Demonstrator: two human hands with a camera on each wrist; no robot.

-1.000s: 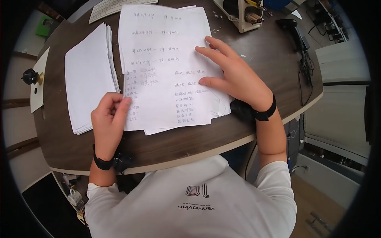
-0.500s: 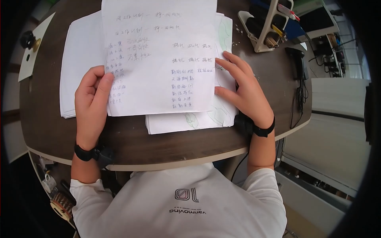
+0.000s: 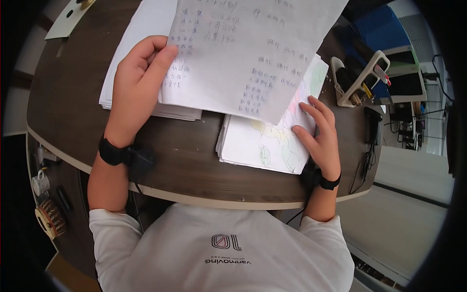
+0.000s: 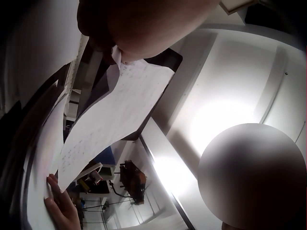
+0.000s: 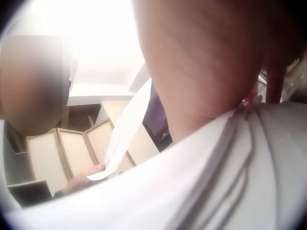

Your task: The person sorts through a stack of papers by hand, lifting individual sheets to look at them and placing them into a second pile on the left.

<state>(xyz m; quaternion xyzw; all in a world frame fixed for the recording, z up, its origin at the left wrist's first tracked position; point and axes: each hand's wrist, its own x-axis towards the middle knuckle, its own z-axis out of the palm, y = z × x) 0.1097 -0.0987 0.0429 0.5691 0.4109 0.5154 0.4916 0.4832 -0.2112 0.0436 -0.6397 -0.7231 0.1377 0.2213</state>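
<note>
My left hand [image 3: 141,80] pinches the left edge of a handwritten sheet of paper [image 3: 219,63], thumb on top. That sheet [image 4: 110,110] is lifted and bends in the left wrist view. Under its lower right corner lies a paper stack [image 3: 238,146] topped by a drawing in green, yellow and pink. My right hand [image 3: 321,138] rests at the right side of this stack, fingers loosely extended, holding no sheet up. Another stack of white paper [image 3: 146,22] lies to the left, partly hidden behind the left hand and the raised sheet.
A white desk organizer [image 3: 345,100] with pens stands right of the drawing stack. Beside it lie a black handheld scanner [image 3: 373,121] and its cable [image 3: 367,158]. The brown desk [image 3: 189,151] curves along its front edge [image 3: 214,201].
My left hand has raised the handwritten sheet off the right stack and drawn it leftward, baring the coloured drawing. My right hand stays at the stack's right side. The head view has shifted.
</note>
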